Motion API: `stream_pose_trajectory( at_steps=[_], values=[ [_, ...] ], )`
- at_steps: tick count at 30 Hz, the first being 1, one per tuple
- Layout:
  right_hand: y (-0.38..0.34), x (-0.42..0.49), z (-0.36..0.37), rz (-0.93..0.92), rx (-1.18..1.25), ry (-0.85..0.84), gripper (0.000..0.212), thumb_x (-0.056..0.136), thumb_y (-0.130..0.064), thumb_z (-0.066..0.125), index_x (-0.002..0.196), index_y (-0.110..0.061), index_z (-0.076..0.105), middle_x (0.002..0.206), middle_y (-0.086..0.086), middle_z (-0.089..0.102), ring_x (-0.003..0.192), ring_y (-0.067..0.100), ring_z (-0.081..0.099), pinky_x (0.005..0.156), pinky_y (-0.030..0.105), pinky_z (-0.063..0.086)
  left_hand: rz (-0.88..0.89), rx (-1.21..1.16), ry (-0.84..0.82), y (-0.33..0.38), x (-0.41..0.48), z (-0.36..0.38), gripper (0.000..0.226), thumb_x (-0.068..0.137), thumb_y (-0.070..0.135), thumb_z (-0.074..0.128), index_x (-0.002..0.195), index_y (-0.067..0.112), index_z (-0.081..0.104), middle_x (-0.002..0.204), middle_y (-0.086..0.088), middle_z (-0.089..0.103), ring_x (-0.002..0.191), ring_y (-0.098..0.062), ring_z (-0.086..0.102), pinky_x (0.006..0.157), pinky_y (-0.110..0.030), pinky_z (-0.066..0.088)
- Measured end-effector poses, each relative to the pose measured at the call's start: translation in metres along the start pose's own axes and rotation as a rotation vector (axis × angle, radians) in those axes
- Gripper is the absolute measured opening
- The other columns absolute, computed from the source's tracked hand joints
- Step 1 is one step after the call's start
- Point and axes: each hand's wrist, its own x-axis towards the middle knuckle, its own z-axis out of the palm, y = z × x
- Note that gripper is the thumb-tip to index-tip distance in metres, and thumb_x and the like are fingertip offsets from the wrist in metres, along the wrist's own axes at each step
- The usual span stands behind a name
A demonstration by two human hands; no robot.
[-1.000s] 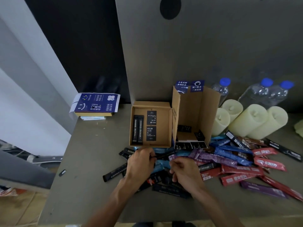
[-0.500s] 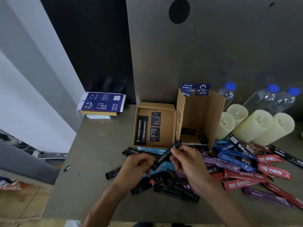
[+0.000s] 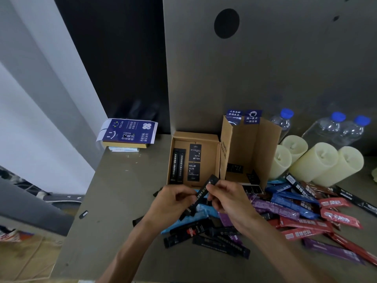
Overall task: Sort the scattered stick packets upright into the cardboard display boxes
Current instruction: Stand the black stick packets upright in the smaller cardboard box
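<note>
A black stick packet [image 3: 201, 194] is held slanted in the air just in front of the low cardboard box [image 3: 216, 160]. My left hand [image 3: 173, 203] pinches its lower end and my right hand [image 3: 228, 199] pinches its upper part. Two black packets [image 3: 177, 165] stand in the box's left side, beside black cards. A taller open cardboard box [image 3: 265, 148] with blue flaps stands right of it. Many scattered packets [image 3: 295, 211], black, blue, purple and red, lie on the table under and right of my hands.
Several pale pillar candles [image 3: 314, 162] lie behind the pile, with clear water bottles [image 3: 334, 129] beyond them. A blue printed box [image 3: 128, 131] sits on a small stack at the table's back left. A grey board [image 3: 265, 58] rises behind the boxes. The table's left edge [image 3: 81, 201] drops away.
Both hands lifted one black packet out of the pile and raised it toward the low box. In the last half second they barely moved.
</note>
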Motion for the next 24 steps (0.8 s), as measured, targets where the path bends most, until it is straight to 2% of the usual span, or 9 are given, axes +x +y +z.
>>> stream_pose_trajectory(
  at_steps=[2,5,8,12,15,18,20,22,24],
  values=[
    [-0.002,0.002,0.002,-0.017,-0.005,0.003,0.022,0.096,-0.02,0.064,0.088,-0.001,0.069,0.072,0.005,0.068,0.056,0.014,0.054,0.054,0.028,0.039,-0.001,0.025,0.004,0.001,0.004,0.0,0.013,0.09,0.015,0.069,0.092,0.025,0.077,0.087,0.014,0.074,0.084,-0.004,0.069,0.078,-0.024,0.055],
    [-0.005,0.007,0.009,-0.037,-0.041,-0.008,0.016,0.094,-0.022,0.068,0.091,-0.007,0.073,0.074,0.004,0.069,0.058,0.015,0.057,0.054,0.024,0.044,-0.013,0.017,0.106,0.0,0.007,0.001,0.016,0.091,0.016,0.069,0.087,0.03,0.075,0.082,0.02,0.072,0.08,0.002,0.066,0.071,-0.012,0.047],
    [-0.007,0.019,0.021,-0.054,-0.234,-0.024,0.017,0.096,-0.021,0.065,0.085,-0.01,0.072,0.066,0.0,0.066,0.056,0.013,0.058,0.048,0.016,0.042,-0.031,0.015,0.2,-0.001,0.011,0.001,0.016,0.091,0.016,0.068,0.086,0.03,0.075,0.079,0.018,0.072,0.077,0.004,0.065,0.066,-0.008,0.045],
    [-0.018,0.05,0.03,-0.119,-0.453,0.044,0.015,0.1,-0.019,0.058,0.095,-0.011,0.069,0.084,0.0,0.069,0.059,0.001,0.062,0.051,0.01,0.046,-0.082,0.112,0.393,-0.01,0.019,-0.01,0.013,0.092,0.016,0.067,0.099,0.027,0.068,0.085,0.015,0.068,0.079,0.002,0.064,0.065,-0.008,0.047],
    [-0.018,0.079,0.039,-0.151,-0.596,0.083,0.015,0.101,-0.014,0.056,0.095,-0.009,0.069,0.101,0.002,0.07,0.079,0.006,0.069,0.071,0.023,0.061,-0.101,0.208,0.474,-0.024,0.03,-0.02,0.023,0.095,0.012,0.06,0.117,0.019,0.061,0.103,0.004,0.063,0.086,-0.009,0.063,0.068,-0.016,0.049],
    [-0.012,0.102,0.048,-0.085,-0.64,0.096,0.013,0.098,-0.009,0.058,0.091,-0.013,0.068,0.1,0.004,0.069,0.086,0.013,0.071,0.079,0.031,0.062,-0.109,0.218,0.358,-0.03,0.036,-0.024,0.026,0.098,0.007,0.051,0.118,0.018,0.062,0.101,0.003,0.066,0.083,-0.01,0.066,0.062,-0.014,0.053],
    [-0.011,0.11,0.052,-0.043,-0.655,0.096,0.013,0.097,-0.008,0.06,0.09,-0.016,0.066,0.096,0.005,0.069,0.081,0.013,0.072,0.072,0.024,0.062,-0.105,0.194,0.295,-0.032,0.035,-0.025,0.026,0.098,0.006,0.05,0.117,0.02,0.063,0.096,0.007,0.07,0.078,-0.004,0.067,0.057,-0.011,0.053],
    [-0.011,0.113,0.055,-0.018,-0.651,0.1,0.012,0.096,-0.006,0.06,0.091,-0.016,0.063,0.092,0.005,0.069,0.075,0.013,0.072,0.057,0.017,0.057,-0.104,0.157,0.286,-0.036,0.034,-0.026,0.028,0.097,0.006,0.052,0.116,0.021,0.063,0.096,0.006,0.072,0.081,-0.004,0.069,0.061,-0.014,0.055],
    [-0.011,0.115,0.058,0.0,-0.654,0.113,0.009,0.097,-0.006,0.059,0.091,-0.013,0.062,0.087,0.006,0.068,0.072,0.015,0.072,0.05,0.015,0.053,-0.106,0.146,0.297,-0.04,0.035,-0.026,0.03,0.096,0.005,0.051,0.118,0.021,0.064,0.098,0.006,0.073,0.084,-0.005,0.07,0.064,-0.014,0.056]
  ],
)
